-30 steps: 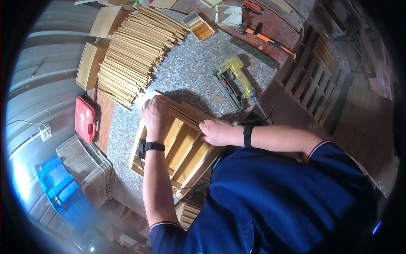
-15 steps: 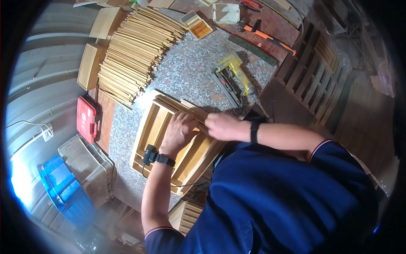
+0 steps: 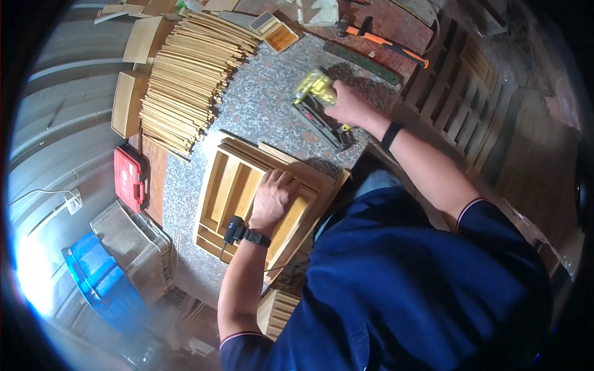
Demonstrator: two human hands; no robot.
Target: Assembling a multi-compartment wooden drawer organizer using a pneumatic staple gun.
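A wooden divided tray (image 3: pixel 212 193) with several long compartments lies on the speckled tabletop in front of me. My left hand (image 3: pixel 275 196) is closed over its far side, with the fingers curled at the upper rim; the fingertips are partly hidden. To the right of the tray, my right hand (image 3: pixel 350 105) is wrapped round the handle of a yellow nail gun (image 3: pixel 314 85). The gun's dark magazine slants down toward the tray and is close to the tabletop. Whether the gun touches the table I cannot tell.
A long row of thin wooden strips (image 3: pixel 192 74) covers the table's far left. Beyond the gun lie a dark green bar (image 3: pixel 362 62) and an orange-handled hammer (image 3: pixel 387 43). A small compartment box (image 3: pixel 274 32) stands farther back. At left are a red case (image 3: pixel 129 179) and a blue bin (image 3: pixel 102 272).
My right hand has left the tray's edge, reached right and away from me, and taken hold of the nail gun. The left hand stays on the tray.
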